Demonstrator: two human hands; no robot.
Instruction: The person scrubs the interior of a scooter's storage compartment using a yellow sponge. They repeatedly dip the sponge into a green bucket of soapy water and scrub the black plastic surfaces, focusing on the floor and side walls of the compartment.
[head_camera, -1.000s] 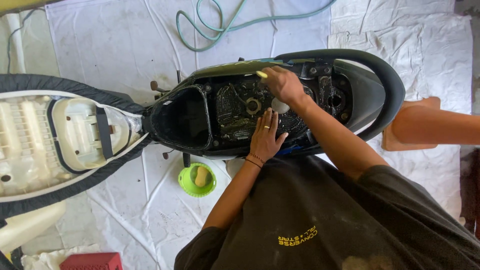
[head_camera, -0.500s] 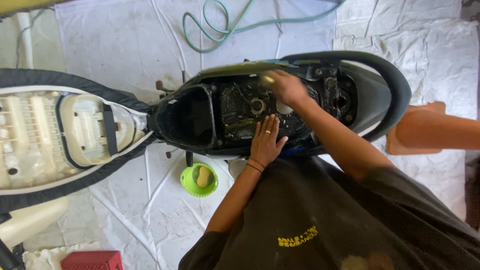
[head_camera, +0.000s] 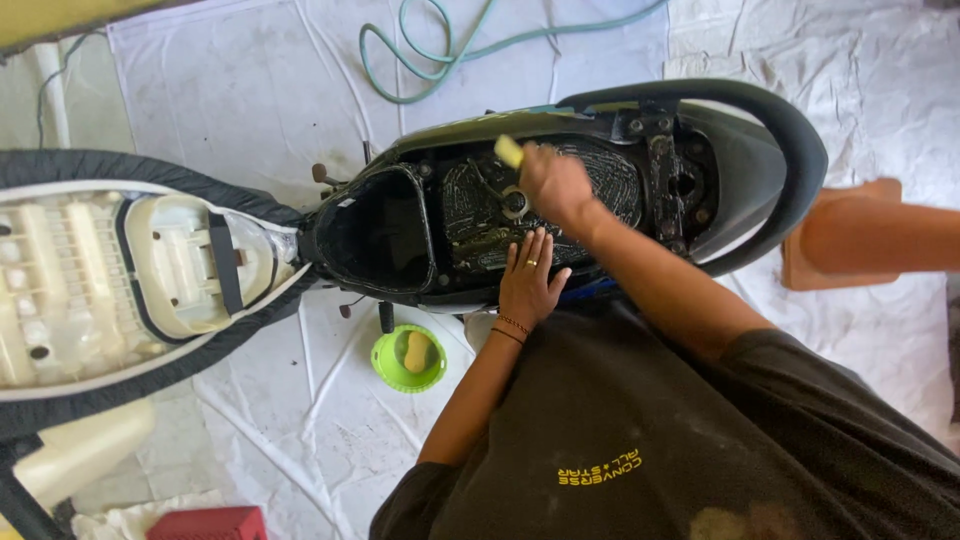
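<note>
A scooter stands with its seat flipped open, and its black under-seat compartment (head_camera: 470, 215) looks soapy. My right hand (head_camera: 553, 183) is over the middle of that compartment, shut on a small yellow sponge (head_camera: 509, 151) that pokes out past the fingers. My left hand (head_camera: 527, 282) lies flat on the near rim of the scooter body, fingers apart, with a ring and a wrist band. The deep black storage tub (head_camera: 375, 232) sits left of both hands.
The upturned seat (head_camera: 120, 275), cream underneath, juts out on the left. A green bowl (head_camera: 386, 372) holding a sponge sits on the white ground sheet (head_camera: 230, 90) below the scooter. A green hose (head_camera: 440, 60) coils at the top. An orange-brown object (head_camera: 880, 240) is at the right, a red box (head_camera: 205, 523) at bottom left.
My right hand has slid left and slightly up across the compartment with the sponge. My left hand stays planted on the rim.
</note>
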